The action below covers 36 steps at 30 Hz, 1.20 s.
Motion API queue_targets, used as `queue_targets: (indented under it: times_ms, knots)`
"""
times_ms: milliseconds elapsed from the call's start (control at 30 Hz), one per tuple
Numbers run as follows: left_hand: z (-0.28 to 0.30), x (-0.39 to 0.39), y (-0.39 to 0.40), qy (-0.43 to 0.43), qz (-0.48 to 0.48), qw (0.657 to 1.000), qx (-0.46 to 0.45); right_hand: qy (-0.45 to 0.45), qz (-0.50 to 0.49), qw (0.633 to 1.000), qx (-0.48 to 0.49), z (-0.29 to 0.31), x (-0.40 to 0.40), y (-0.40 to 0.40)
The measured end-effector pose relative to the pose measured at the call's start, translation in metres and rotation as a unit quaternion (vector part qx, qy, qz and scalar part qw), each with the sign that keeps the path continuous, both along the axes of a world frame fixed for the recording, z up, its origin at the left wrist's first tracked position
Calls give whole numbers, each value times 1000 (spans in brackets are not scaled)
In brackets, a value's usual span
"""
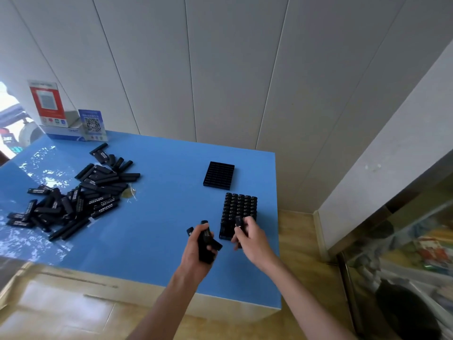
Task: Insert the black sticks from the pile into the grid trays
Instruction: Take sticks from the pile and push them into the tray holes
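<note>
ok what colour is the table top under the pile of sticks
The flat table top is light blue, seen best in the head view, with a glossy clear sheet under the pile of black sticks.

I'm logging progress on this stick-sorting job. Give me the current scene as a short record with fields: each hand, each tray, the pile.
left hand: holds a bundle of black sticks above the blue table
right hand: pinches a single stick at the near edge of the near tray
near tray: almost filled with upright sticks
far tray: slots look empty, untouched
pile: many loose sticks on the left of the table
background: QR code signs at the far left corner
</note>
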<state>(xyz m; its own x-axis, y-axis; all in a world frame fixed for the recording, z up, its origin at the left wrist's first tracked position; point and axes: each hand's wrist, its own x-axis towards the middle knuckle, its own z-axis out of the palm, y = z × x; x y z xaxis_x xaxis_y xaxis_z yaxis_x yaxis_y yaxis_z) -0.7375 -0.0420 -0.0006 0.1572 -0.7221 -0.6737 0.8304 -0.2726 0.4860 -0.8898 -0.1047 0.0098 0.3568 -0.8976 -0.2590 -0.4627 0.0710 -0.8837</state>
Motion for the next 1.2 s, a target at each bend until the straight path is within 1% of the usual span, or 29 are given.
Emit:
queue_targets:
  times_ms: [67, 200, 267, 367, 533, 700, 767, 900, 1067, 1200]
  knots:
    - [-2, 14, 3, 23, 14, 1000, -11, -17, -5, 1000, -4, -1, -6, -4]
    - [2, 38, 9, 61, 37, 997, -41, 40, -7, 993, -109, -1, -14, -12]
    - [2, 49, 12, 55, 35, 997, -44, 63, -11, 985, -161, -1, -18, -15]
    - [1, 62, 15, 24, 35, 999, -34, 97, 20, 973, -209, -5, -21, -17]
    - [-2, 69, 16, -75, 25, 997, 10, 138, 36, 960, -241, -15, -16, -17]
    - [-5, 70, 19, -51, 9, 998, 30, 156, 39, 950, -269, -27, -8, -15]
    - [0, 67, 18, -66, -4, 997, 37, 170, 49, 946, -271, -30, -6, -15]
    - [-1, 67, 19, -86, -39, 996, 9, 183, 42, 942, -278, -32, -3, -14]
    - [0, 67, 18, -115, -67, 991, 2, 195, 43, 940, -276, -34, 1, -15]
    - [-1, 69, 19, -117, -72, 990, 0, 201, 52, 941, -266, -34, 5, -17]
